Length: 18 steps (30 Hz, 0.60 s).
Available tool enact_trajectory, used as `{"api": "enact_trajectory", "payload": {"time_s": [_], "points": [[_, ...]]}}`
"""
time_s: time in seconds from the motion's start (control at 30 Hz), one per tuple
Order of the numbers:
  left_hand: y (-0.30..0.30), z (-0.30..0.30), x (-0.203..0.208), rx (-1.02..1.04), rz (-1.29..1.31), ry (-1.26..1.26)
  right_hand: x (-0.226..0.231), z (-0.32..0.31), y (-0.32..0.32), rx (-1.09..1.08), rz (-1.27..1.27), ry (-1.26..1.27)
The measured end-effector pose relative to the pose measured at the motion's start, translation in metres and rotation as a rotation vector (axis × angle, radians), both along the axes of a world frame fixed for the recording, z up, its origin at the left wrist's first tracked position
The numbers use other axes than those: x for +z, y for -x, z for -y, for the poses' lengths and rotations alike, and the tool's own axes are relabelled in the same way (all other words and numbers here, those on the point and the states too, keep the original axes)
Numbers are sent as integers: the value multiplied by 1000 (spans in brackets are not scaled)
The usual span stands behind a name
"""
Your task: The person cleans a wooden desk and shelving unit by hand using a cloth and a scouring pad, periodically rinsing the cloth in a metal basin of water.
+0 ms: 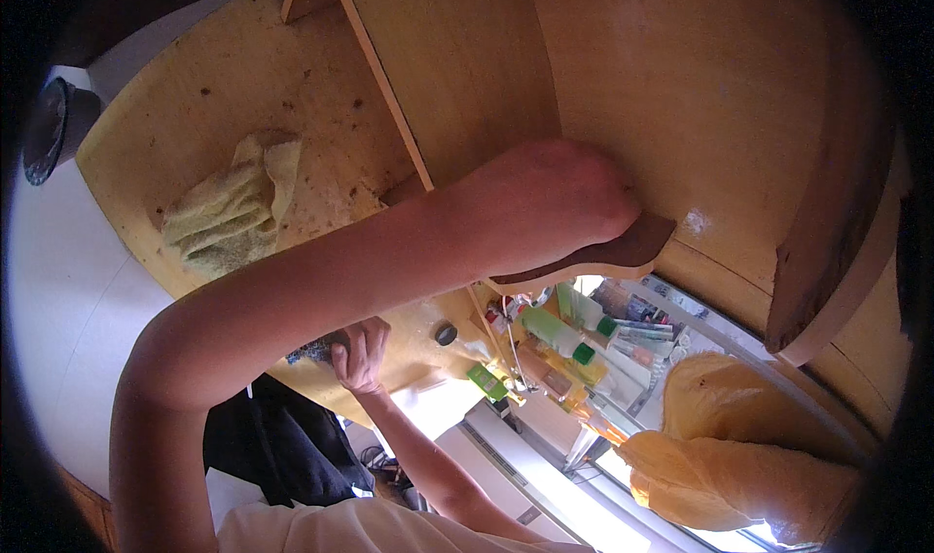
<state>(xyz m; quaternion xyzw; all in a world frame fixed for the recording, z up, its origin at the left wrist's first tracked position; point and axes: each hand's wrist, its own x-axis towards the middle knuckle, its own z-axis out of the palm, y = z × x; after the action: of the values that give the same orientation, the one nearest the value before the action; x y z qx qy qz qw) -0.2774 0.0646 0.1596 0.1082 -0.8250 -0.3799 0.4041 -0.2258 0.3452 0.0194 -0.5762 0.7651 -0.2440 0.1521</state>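
My left arm stretches across the view, and my left hand (589, 188) lies against a wooden panel (642, 76) above a small scalloped shelf (603, 256). Its fingers are out of sight, so I cannot tell their shape. Beneath that arm, my right hand (360, 355) rests by the near edge of a stained wooden tabletop (292, 91). The fingers are curled beside a dark, blue-patterned item (311, 352), partly covered by my left arm; what they grip, if anything, is hidden. A crumpled yellow-green cloth (233, 208) lies on the tabletop. Close to my right hand stands a round black cap (446, 334).
Green-capped bottles (553, 331), a green box (486, 382) and various small items crowd a shelf at the right. Yellow-orange fabric (730, 465) drapes at the lower right. A dark round container (58, 130) sits at the far left, and black fabric (272, 436) hangs below the table edge.
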Motion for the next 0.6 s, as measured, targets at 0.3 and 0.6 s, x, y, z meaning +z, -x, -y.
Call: {"api": "enact_trajectory", "payload": {"time_s": [0.3, 0.6], "points": [[-24, 23, 2, -237, -2, -159, 4, 5, 4, 26, -22, 21], [-16, 5, -11, -252, -154, -410, -3, -2, -2, -4, 29, 0]]}}
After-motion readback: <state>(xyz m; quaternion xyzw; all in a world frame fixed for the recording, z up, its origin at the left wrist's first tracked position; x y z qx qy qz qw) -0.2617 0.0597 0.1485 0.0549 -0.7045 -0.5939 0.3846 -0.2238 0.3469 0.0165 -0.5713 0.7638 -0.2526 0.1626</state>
